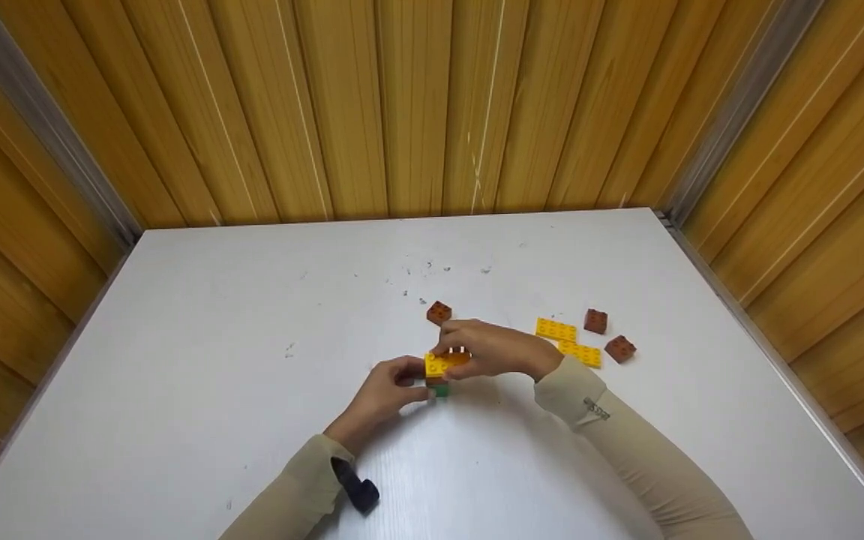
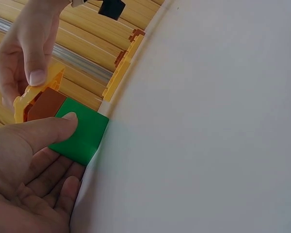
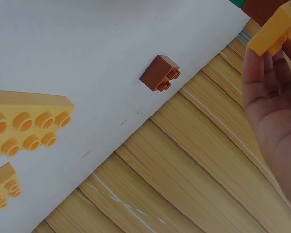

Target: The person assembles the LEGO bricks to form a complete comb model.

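Observation:
At the middle of the table a small stack stands between the two hands. Its bottom is a green brick, with a brown brick on top. The left hand holds the stack low from the left, its thumb pressed on the green brick's face and its fingers behind. From the right, the right hand pinches a yellow brick at the top of the stack. In the left wrist view this yellow piece sits tilted against the brown brick. The right fingers cover part of its studs.
Two yellow studded bricks lie right of the right wrist, with two brown bricks beyond them. Another brown brick lies just behind the hands. The white table ends at wood-patterned walls.

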Available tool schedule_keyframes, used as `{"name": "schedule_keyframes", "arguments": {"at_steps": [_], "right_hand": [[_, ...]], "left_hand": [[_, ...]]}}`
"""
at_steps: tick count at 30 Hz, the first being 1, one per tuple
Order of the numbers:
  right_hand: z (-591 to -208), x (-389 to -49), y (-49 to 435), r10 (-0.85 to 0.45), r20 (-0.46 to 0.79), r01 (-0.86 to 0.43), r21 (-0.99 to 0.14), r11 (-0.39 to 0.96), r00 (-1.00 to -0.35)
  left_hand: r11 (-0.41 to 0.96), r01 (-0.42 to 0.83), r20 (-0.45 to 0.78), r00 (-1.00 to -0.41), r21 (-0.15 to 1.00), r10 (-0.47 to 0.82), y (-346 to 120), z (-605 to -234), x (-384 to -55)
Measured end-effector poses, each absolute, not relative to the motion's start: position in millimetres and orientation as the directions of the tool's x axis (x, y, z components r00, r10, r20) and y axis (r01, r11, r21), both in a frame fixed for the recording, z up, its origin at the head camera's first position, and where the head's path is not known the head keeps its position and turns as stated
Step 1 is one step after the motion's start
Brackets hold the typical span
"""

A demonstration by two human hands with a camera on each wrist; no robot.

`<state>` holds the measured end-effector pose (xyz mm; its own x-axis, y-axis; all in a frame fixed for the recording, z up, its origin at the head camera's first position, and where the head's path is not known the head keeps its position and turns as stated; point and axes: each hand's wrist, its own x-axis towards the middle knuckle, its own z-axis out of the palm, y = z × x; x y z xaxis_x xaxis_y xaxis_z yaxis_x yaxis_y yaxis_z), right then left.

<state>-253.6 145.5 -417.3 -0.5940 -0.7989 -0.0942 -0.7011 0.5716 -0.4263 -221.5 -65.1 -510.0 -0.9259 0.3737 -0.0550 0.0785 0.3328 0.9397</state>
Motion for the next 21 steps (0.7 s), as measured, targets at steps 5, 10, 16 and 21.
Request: {"name": "schedule_keyframes", "arguments": {"at_steps": [5,10,16,21], "right_hand": [[-416.1,-253.4,144.2,-0.800,-0.096,-0.709,-0.410,0.574,-0.593],[-416.0,-254.7,143.7,-0.803,-0.108,-0.706,-0.419,0.571,-0.586],[-415.9,-257.6,144.1,-0.815,-0.084,-0.718,-0.429,0.549,-0.573],[-418.1,-258.1,143.7,-0.824,-0.071,-0.731,-0.425,0.534,-0.561]], "left_hand": [[0.333,0.081,-0.053,-0.925,0.940,0.376,-64.3,-511.6,-222.3],[0.334,0.073,-0.062,-0.924,0.940,0.378,-64.2,-512.5,-222.5],[0.299,0.099,-0.026,-0.921,0.949,0.390,-64.8,-511.6,-223.7],[0.310,0.081,-0.047,-0.922,0.947,0.384,-66.1,-511.6,-222.4]]}}
